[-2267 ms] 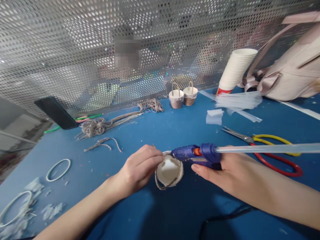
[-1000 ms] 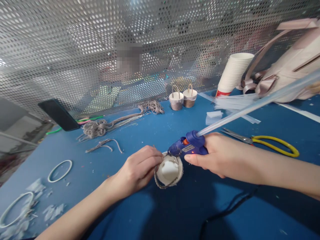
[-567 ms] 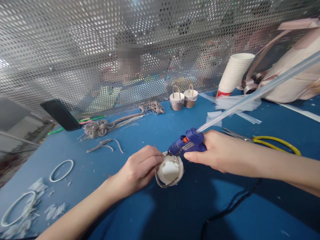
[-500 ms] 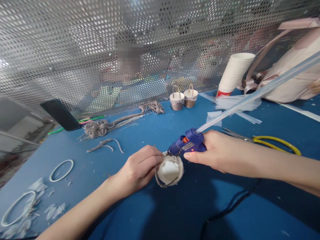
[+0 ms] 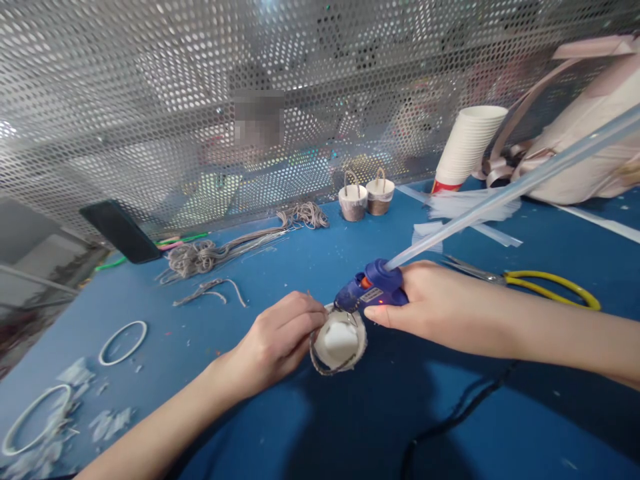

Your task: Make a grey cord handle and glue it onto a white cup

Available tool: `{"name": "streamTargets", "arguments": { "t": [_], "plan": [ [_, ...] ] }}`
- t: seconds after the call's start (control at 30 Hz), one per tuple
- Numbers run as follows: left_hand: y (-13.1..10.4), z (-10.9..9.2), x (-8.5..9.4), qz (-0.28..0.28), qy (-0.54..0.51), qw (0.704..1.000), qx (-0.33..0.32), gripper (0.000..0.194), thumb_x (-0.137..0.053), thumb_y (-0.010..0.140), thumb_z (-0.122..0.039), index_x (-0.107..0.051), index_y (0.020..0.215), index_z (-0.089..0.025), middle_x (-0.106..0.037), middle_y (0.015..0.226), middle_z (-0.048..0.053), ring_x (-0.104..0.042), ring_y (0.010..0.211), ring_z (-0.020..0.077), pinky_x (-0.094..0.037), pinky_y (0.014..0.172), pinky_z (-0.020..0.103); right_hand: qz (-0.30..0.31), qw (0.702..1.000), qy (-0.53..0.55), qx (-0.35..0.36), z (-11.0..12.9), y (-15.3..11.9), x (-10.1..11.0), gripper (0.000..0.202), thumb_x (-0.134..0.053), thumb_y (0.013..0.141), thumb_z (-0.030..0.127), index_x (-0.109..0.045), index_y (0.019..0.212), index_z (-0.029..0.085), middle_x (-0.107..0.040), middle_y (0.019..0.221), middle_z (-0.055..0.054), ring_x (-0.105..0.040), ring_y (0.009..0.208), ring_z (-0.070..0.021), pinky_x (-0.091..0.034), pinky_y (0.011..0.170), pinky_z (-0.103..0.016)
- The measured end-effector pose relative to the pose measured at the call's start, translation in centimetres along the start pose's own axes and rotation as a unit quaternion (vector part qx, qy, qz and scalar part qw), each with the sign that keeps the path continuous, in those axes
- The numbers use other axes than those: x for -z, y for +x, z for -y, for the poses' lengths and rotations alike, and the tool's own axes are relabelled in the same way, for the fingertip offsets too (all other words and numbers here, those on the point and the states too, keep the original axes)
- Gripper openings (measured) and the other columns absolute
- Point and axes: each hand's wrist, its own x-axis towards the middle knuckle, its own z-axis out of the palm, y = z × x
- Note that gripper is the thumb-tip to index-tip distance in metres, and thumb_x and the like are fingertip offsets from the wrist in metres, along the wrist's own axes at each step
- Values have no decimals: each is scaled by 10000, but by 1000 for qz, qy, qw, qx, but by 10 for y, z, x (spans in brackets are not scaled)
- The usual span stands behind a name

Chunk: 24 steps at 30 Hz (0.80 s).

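Note:
A small white cup (image 5: 341, 339) with twine around its rim is near the middle of the blue table, its opening facing me. My left hand (image 5: 287, 333) pinches the cup's left edge and the twine there. My right hand (image 5: 425, 300) is wrapped round a blue glue gun (image 5: 370, 288), with a long clear glue stick (image 5: 465, 217) sticking out of its back. The gun's nozzle is at the cup's upper rim; whether it touches is unclear. A small red light shows on the gun.
Two small handled baskets (image 5: 353, 203) stand by the perforated metal screen (image 5: 175, 120). Grey twine (image 5: 197, 257) and a phone (image 5: 120, 231) lie left. Stacked paper cups (image 5: 467, 150), yellow-handled scissors (image 5: 553, 283) and a pale bag (image 5: 575, 147) are right. White rings (image 5: 123, 343) lie at left.
My right hand and the glue gun have shifted slightly left, with the gun's body tilted a little differently. My left hand and the cup are almost unmoved.

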Motion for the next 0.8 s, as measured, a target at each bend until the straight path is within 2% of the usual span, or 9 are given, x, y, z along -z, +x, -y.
{"name": "streamTargets", "arguments": {
  "t": [0.1,0.27,0.8],
  "plan": [
    [0,0,0,-2,2,1000,1,249,-487,813,15,-535,1024,-110,-639,904,124,-565,874,193,-519,775,344,12,999,4,-34,6,-1,4,219,-558,767,353,-570,633,181,-473,490,40,-404,478,-109,-309,444,-217],
    [-2,0,-1,-2,-5,1000,1,244,-490,819,2,-536,1029,-113,-635,920,125,-560,894,198,-518,783,355,65,992,-5,-105,21,-1,10,261,-520,803,361,-469,609,194,-412,410,70,-367,391,-84,-281,404,-216],
    [1,0,-1,-7,4,1000,-5,189,-466,859,-49,-537,1020,-117,-640,888,123,-571,874,193,-524,770,347,72,990,-26,-122,26,-4,15,303,-515,812,351,-396,582,195,-359,403,84,-332,379,-65,-257,395,-202]
  ]
}}
